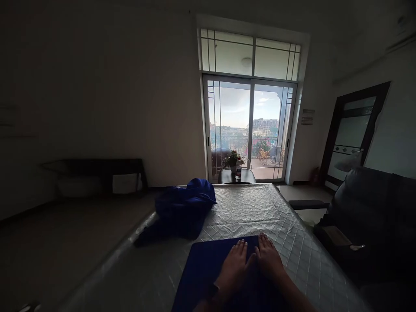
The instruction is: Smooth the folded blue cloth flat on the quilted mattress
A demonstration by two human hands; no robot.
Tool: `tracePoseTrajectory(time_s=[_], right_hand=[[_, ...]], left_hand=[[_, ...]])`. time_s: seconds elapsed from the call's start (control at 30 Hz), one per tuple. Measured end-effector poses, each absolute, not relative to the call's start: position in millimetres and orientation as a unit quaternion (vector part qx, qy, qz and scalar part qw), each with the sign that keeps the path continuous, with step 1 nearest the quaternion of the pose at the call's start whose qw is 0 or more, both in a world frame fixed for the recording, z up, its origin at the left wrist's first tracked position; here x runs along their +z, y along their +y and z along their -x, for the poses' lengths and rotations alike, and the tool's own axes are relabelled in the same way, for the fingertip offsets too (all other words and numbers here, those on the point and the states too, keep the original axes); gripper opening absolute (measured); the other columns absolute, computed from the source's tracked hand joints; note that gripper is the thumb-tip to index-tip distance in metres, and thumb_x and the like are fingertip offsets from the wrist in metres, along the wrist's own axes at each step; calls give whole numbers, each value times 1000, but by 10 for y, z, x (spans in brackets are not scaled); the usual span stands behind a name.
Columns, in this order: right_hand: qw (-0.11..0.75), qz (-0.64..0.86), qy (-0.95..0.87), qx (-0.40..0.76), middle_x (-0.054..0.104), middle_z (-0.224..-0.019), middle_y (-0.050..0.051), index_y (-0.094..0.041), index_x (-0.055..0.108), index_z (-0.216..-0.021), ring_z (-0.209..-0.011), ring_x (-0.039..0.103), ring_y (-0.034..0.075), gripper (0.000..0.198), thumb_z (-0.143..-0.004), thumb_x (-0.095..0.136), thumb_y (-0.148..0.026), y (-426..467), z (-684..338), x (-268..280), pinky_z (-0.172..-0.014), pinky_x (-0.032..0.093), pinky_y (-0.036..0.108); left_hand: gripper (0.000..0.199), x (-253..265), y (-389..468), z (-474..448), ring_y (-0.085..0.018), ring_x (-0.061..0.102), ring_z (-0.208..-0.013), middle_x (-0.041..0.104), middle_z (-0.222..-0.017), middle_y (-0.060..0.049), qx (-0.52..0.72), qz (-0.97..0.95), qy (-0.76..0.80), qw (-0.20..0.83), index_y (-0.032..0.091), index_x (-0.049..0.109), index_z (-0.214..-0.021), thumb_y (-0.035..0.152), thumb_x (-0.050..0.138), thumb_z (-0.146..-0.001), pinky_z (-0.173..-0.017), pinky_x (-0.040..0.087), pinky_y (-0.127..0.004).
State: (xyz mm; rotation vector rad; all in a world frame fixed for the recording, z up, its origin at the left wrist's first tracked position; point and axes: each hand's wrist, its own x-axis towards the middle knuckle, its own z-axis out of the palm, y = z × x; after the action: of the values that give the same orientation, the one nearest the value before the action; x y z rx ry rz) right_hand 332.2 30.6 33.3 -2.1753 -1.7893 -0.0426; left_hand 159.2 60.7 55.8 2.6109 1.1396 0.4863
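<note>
Fingers [241, 248] of left hand [234, 266] and right hand [268, 258] stretched flat, gripping nothing, pressed side by side on folded blue cloth [208, 271] at 6 o'clock on quilted bed [256, 208]. Crumpled blue garment [182, 212] near, at 10 o'clock. Dark sofa [373, 212] at 3 o'clock.

A quilted, silvery mattress [260, 212] carries two things: a flat dark-blue cloth [208, 268] spread directly under both hands, and a crumpled blue cloth heap [183, 210] farther ahead, left of them.
</note>
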Motion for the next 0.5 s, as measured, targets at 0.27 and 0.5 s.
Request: tracePoseTrajectory(time_s=[0.27,0.5], right_hand=[[119,760,-639,-28,30,-167,12,-7,36,-158,-158,22,23,67,-96,25,-30,340,-3351,318,-131,19,40],[161,769,-619,7,30,-168,14,-5,31,-159,-158,22,23,68,-100,23,-38,322,-3330,371,-131,18,41]], left_hand=[[84,446,585,-2053,-28,24,-158,31,-167,-15,203,-889,374,172,7,34,-159,62,9,-100,-133,21,-48],[75,381,1074,-980,-28,26,-157,32,-167,-14,135,-852,503,49,7,38,-157,55,18,-103,-131,22,-48]])
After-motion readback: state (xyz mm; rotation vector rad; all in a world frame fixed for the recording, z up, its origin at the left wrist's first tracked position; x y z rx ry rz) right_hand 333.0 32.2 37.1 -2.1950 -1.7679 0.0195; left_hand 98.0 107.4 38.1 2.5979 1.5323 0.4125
